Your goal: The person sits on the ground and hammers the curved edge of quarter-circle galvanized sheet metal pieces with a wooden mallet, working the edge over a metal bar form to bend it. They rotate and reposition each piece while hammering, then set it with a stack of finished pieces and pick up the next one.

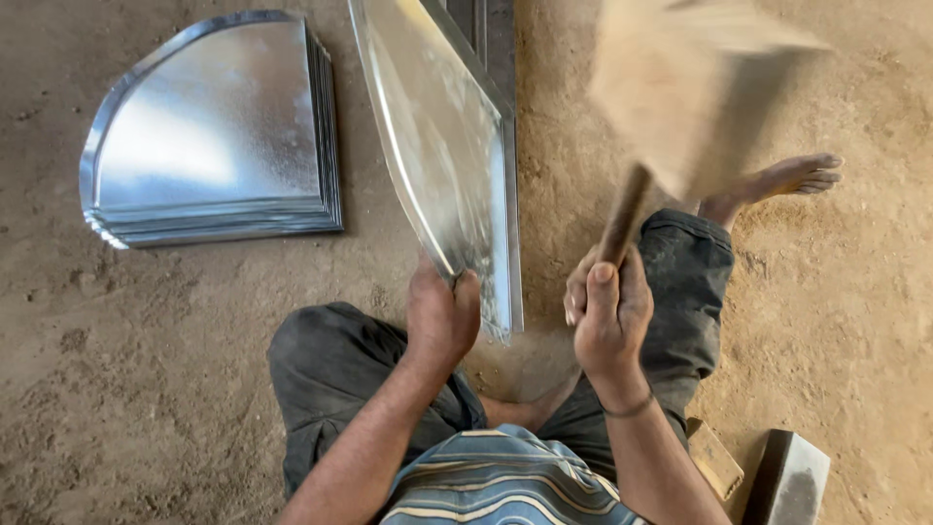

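- We sit cross-legged on a dirt floor [146,389] and look down at our own two hands.
- Our left hand [442,316] grips the near end of a metal sheet [437,146]; the fingers are clamped on its rim, thumb on the side toward us.
- The sheet stands tilted on edge, running from between our knees toward the top edge of the floor, and leans against a steel rail [505,117] that lies flat in the dirt.
- Our right hand [607,311] is closed tight around the handle of a wooden mallet [690,87]; its head is raised above the rail and blurred by motion.
- The sheet's rim on its left side appears already turned up into a lip; how much of the edge is left to work we cannot tell.
- A stack [219,131] of like sheets, each a quarter-round with a raised lip, lies flat toward the floor's top left corner, well apart from the hands. We judge these finished.
- A bare foot [777,180] reaches out beyond our right knee, near the mallet's path.
- Two blocks [768,472] lie at the bottom right corner, beside our right arm.
- Nothing lies between the mallet and the sheet.
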